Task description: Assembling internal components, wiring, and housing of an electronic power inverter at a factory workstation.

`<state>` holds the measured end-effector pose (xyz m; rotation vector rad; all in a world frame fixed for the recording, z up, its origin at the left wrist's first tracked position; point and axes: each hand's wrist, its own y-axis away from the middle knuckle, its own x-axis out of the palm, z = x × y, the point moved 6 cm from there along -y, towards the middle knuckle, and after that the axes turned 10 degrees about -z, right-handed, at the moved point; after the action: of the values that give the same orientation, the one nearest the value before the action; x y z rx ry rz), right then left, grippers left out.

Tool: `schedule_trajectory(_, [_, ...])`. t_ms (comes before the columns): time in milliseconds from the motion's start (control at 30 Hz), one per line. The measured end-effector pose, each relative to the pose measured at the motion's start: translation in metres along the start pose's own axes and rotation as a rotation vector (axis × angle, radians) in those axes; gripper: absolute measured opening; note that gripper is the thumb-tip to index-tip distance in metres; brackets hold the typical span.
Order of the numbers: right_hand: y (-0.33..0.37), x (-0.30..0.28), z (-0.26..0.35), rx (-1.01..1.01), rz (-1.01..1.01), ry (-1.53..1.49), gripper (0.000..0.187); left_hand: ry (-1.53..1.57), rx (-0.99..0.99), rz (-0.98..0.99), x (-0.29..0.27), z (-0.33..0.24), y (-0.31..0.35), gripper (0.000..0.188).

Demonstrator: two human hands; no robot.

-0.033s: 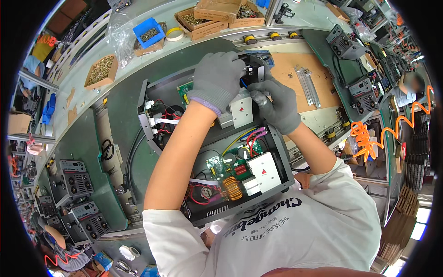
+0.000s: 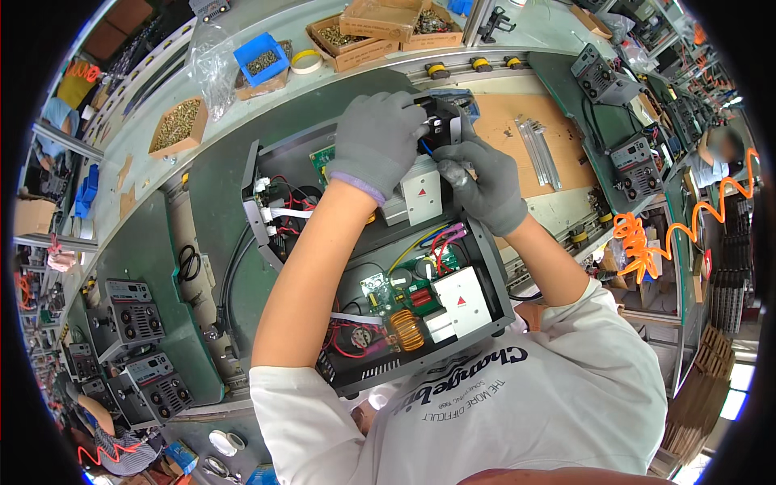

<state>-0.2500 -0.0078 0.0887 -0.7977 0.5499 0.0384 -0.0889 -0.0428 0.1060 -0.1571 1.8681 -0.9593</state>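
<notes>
Two open black metal housings lie side by side, the far housing [image 2: 279, 246] and the near housing [image 2: 497, 311]. Circuit boards, wires and pale heat sinks show inside; a copper coil [image 2: 406, 330] sits in the near one. My left hand [image 2: 378, 137], in a grey glove, reaches over the far housing, its fingers bent at a black fitting [image 2: 437, 124] on the end panel [image 2: 453, 121]. What they pinch is hidden. My right hand [image 2: 485, 182], also gloved, is closed against that panel's outer side, beside a short blue wire [image 2: 426, 146]. A heat sink [image 2: 422, 194] stands below both hands.
Metal strips [image 2: 538, 153] lie on brown board at the right. Farther off stand a blue bin [image 2: 260, 58] and cardboard boxes of small parts [image 2: 178, 125]. Finished-looking units [image 2: 129, 311] stand at the left, others [image 2: 602, 77] at the right. An orange coiled hose [image 2: 638, 246] hangs at the right.
My left hand has shifted very slightly to the left, near the black fitting. My right hand and both housings look nearly the same.
</notes>
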Motion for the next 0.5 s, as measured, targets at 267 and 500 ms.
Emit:
schedule_trajectory(267, [-0.002,-0.033,0.025,-0.024,-0.075,0.463,0.025,0.276,0.136,-0.086,-0.02,-0.041,0.002,0.025])
schedule_trajectory(500, [-0.014,-0.022,0.006,0.107,-0.145,0.094,0.028,0.308,0.012,-0.015,-0.02,-0.015,0.002,0.014])
